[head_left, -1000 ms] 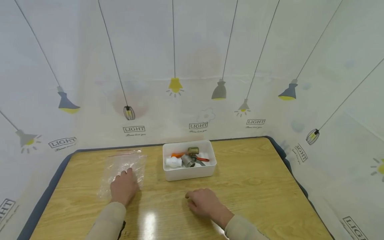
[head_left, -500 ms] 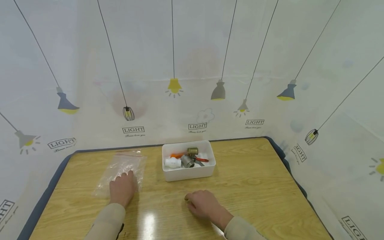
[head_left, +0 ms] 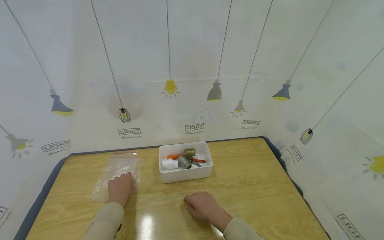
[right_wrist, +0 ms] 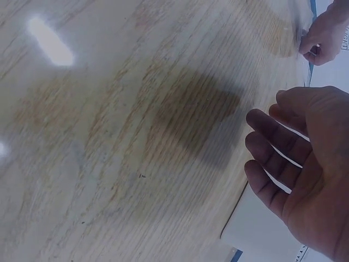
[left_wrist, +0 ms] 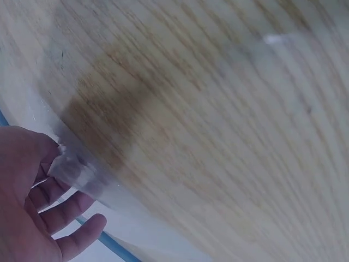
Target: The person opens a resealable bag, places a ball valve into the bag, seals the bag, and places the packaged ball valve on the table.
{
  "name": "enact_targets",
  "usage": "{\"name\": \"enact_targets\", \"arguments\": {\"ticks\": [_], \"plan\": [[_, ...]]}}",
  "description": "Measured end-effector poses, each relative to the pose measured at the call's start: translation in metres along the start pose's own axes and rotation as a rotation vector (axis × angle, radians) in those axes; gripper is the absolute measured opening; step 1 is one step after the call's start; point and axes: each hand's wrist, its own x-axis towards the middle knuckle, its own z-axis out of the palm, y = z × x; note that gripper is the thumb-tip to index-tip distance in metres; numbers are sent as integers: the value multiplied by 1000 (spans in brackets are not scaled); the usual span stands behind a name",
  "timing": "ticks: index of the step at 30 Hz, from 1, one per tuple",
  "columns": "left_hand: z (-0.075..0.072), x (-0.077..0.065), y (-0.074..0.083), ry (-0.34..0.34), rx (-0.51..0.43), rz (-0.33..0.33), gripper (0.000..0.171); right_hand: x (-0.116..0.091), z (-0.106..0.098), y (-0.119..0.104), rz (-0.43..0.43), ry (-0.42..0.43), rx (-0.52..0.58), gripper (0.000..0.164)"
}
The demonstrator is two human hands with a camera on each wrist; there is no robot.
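Note:
My left hand (head_left: 120,188) pinches the edge of a clear plastic zip bag (head_left: 116,165) between thumb and forefinger, low over the left of the table. In the left wrist view the crumpled film (left_wrist: 76,168) shows at these fingertips, the other fingers loosely bent. The bag looks flat, with a reddish strip at its far end. My right hand (head_left: 204,207) hovers over the table in front of a white plastic box, its fingers (right_wrist: 272,155) loosely curled and holding nothing.
The white box (head_left: 187,174) holds a white pipe fitting (head_left: 170,164), a grey metal fitting (head_left: 184,162), a brass fitting (head_left: 190,152), a red-handled part (head_left: 198,160) and an orange piece (head_left: 174,156). Behind the wooden table (head_left: 246,180) rises a lamp-patterned wall covering (head_left: 156,113).
The head view has turned slightly, so the scene sits a little further left. The bag's near left corner has spread slightly outward. Both hands stay almost in place.

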Motion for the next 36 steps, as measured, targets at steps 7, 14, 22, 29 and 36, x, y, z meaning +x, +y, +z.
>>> {"name": "enact_targets", "arguments": {"ticks": [7,14,22,29,36], "plan": [[2,-5,-11,-5,17,29,9,0,1,-1,-5,15,-4,20],[0,-8,-22,89,-66,80,15,0,2,-1,-3,17,8,20],[-13,-17,-25,124,-44,38,25,-3,4,0,-1,43,36,19],[-24,-36,-22,406,-108,94,12,-5,0,-2,-3,46,68,19],[-33,-58,-1,589,-189,174,12,-1,-12,-5,86,-42,293,21]]}}
